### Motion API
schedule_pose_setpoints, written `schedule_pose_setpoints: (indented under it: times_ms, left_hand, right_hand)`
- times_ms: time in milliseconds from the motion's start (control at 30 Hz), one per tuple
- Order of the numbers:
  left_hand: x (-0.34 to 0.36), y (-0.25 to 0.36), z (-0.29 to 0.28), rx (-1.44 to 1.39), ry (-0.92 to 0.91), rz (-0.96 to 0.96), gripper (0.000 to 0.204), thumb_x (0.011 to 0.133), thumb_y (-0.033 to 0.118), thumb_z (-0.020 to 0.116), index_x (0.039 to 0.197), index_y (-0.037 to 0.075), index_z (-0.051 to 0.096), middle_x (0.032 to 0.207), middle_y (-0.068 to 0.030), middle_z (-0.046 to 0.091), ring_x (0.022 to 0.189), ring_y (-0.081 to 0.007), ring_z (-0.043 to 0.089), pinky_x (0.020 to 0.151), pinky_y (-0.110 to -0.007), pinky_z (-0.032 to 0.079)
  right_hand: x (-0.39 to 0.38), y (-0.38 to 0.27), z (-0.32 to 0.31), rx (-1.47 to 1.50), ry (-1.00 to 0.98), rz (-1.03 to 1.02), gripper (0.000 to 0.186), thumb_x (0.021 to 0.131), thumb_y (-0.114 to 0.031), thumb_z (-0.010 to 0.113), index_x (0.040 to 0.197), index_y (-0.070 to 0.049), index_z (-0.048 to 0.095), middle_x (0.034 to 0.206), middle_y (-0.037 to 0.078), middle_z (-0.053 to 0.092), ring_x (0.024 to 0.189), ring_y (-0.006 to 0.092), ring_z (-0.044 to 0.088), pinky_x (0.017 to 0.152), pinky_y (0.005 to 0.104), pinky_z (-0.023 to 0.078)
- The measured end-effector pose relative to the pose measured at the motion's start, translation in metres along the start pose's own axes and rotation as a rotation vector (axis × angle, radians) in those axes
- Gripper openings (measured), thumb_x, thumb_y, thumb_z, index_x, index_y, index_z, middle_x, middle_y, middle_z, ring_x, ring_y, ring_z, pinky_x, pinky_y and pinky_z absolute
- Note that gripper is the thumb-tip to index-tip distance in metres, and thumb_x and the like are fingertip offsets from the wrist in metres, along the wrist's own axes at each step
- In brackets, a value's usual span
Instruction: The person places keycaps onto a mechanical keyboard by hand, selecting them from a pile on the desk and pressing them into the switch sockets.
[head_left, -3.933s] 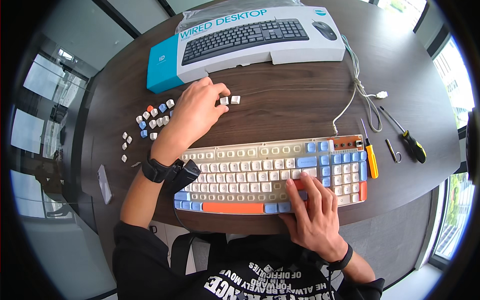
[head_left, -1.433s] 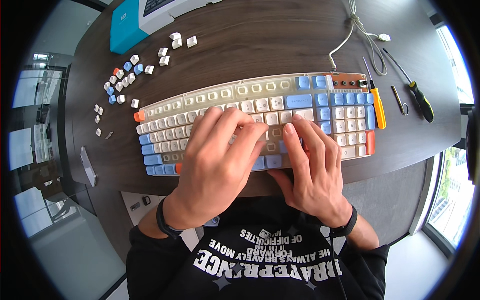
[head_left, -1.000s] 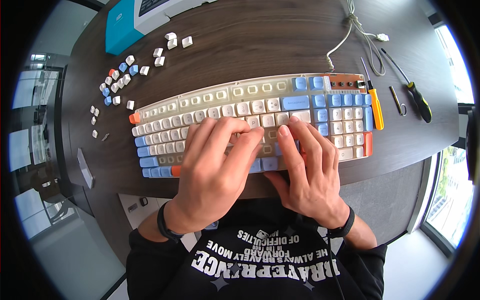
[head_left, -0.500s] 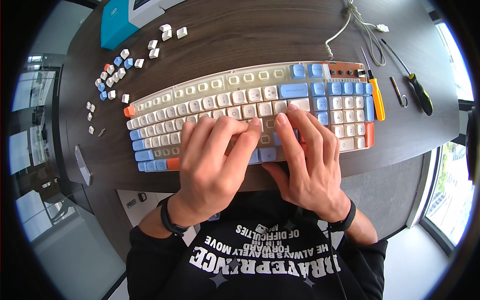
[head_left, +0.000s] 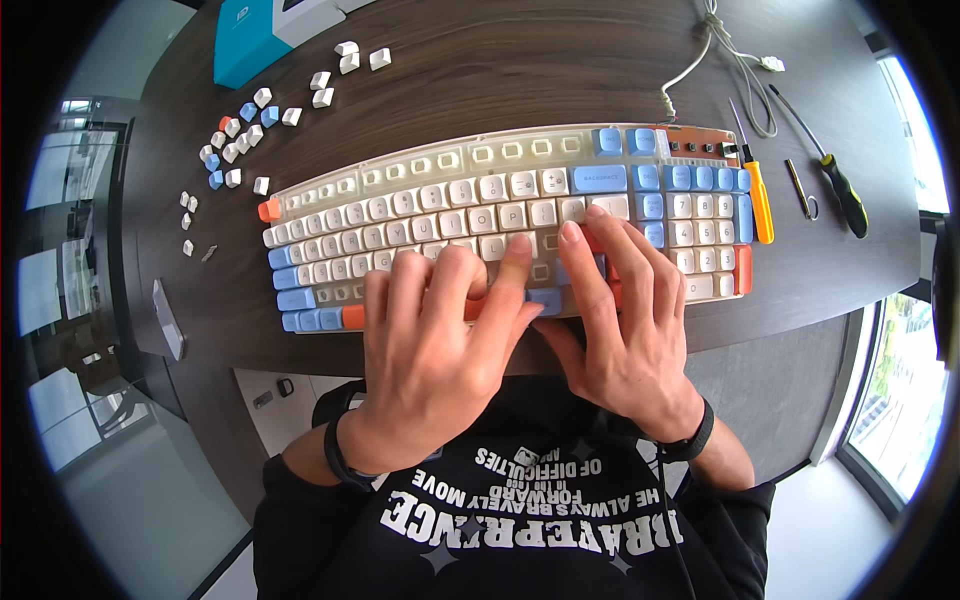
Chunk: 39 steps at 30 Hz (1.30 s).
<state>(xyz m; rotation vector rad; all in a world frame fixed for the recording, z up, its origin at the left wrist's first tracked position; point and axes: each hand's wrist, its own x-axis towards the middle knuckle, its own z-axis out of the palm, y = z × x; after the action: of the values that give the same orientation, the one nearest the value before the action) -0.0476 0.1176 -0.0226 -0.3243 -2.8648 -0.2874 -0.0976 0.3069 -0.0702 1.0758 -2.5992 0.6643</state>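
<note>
A full-size keyboard (head_left: 420,229) with white, blue and orange keycaps lies before me. My left hand (head_left: 430,335) rests over its lower middle rows, one digit stretched onto a white keycap beside an uncapped switch socket (head_left: 541,271). The hand's other fingers are curled, with nothing visible held in them. My right hand (head_left: 630,320) lies over the keys to the right, fingers stretched and apart. Its index and middle fingertips touch white keycaps below the wide blue key (head_left: 599,180), and its thumb is by the keyboard's front edge. Bare sockets also show along the top row.
Loose keycaps (head_left: 243,142) lie scattered at the left, near a teal box (head_left: 245,45). Right of the keyboard are an orange-handled screwdriver (head_left: 760,200), a black-and-green screwdriver (head_left: 848,195) and a small metal tool (head_left: 797,185). A pale cable (head_left: 745,75) coils behind.
The view has shifted a little, so the keyboard appears slightly farther right. My left hand's digits have spread from being close together at a white keycap. My right hand stays nearly in place.
</note>
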Motion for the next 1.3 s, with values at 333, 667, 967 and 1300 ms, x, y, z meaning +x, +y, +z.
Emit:
schedule_pose_setpoints:
  times_ms: [333, 667, 967, 1300]
  left_hand:
    - [0.013, -0.017, -0.016, -0.281, -0.06, 0.016, 0.038, 0.081, 0.002, 0.081, 0.118, 0.002, 0.077, 0.083, -0.004, 0.051, 0.076, -0.0223, 0.051, 0.069, -0.036, 0.043]
    - [0.075, -0.121, -0.053, -0.145, 0.031, -0.216, 0.022, 0.091, 0.007, 0.075, 0.113, 0.005, 0.076, 0.088, -0.0089, 0.059, 0.081, -0.0263, 0.061, 0.075, -0.039, 0.051]
    - [0.126, -0.178, -0.003, 0.017, -0.091, -0.068, 0.024, 0.093, 0.011, 0.075, 0.115, 0.004, 0.071, 0.094, -0.0116, 0.06, 0.085, -0.0297, 0.063, 0.079, -0.04, 0.051]
    - [0.115, -0.136, -0.025, -0.102, -0.079, -0.076, 0.014, 0.09, 0.01, 0.076, 0.102, 0.002, 0.072, 0.094, -0.0103, 0.063, 0.09, -0.0293, 0.063, 0.081, -0.041, 0.051]
  right_hand:
    - [0.0, -0.002, -0.003, 0.016, -0.031, -0.006, 0.079, 0.085, -0.029, 0.081, 0.155, -0.006, 0.05, 0.153, 0.02, 0.05, 0.134, 0.0351, 0.052, 0.108, 0.045, 0.041]
    - [0.0, -0.003, -0.006, -0.006, -0.051, -0.003, 0.077, 0.084, -0.031, 0.082, 0.152, -0.007, 0.055, 0.154, 0.021, 0.049, 0.133, 0.0346, 0.052, 0.107, 0.0456, 0.042]
    - [-0.001, -0.001, -0.008, -0.021, -0.074, -0.016, 0.075, 0.087, -0.034, 0.08, 0.152, -0.008, 0.055, 0.154, 0.023, 0.05, 0.134, 0.0338, 0.054, 0.106, 0.0442, 0.044]
    - [-0.001, 0.0, -0.007, -0.027, -0.073, -0.032, 0.076, 0.086, -0.034, 0.081, 0.153, -0.008, 0.055, 0.154, 0.023, 0.05, 0.133, 0.0345, 0.055, 0.104, 0.044, 0.046]
